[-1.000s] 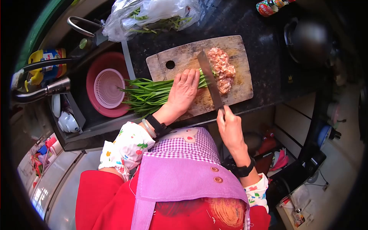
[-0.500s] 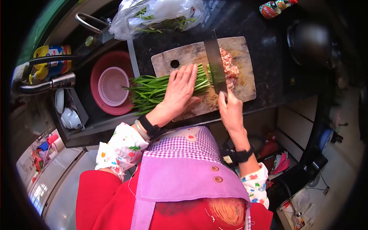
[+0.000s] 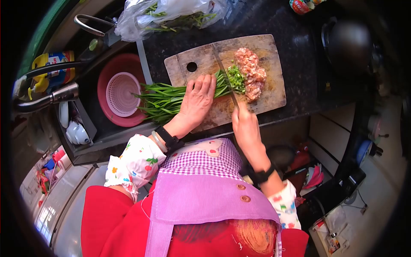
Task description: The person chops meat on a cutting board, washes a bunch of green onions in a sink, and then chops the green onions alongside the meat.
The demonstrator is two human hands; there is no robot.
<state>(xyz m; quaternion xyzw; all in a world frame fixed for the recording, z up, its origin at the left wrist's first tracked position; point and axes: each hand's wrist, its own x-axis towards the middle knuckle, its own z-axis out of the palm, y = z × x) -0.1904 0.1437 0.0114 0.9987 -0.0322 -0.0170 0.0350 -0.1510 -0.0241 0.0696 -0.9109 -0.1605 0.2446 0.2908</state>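
My left hand (image 3: 198,97) presses down on a long bundle of green chives (image 3: 160,100), fingers bent over the stalks near their cut ends. In my right hand (image 3: 247,128) is the handle of a cleaver (image 3: 223,70). Seen nearly edge-on, its dark blade meets the chive ends just right of my left fingertips. Chopped chives (image 3: 236,79) lie against the blade's right side. Beside them sits a mound of minced raw meat (image 3: 251,75). All of this rests on a worn wooden cutting board (image 3: 272,64), while the chives' leafy ends hang past its left edge.
Left of the board, a white colander (image 3: 117,94) sits in a pink basin (image 3: 102,92) by the faucet (image 3: 64,92). A plastic bag of greens (image 3: 171,10) lies behind. To the right stands a dark round pot (image 3: 349,45); a sauce bottle (image 3: 301,5) is at the back.
The cleaver has moved left from beside the meat to the chive ends, its blade turned from flat view to edge-on. Chopped chives now show. My left hand still holds the bundle.
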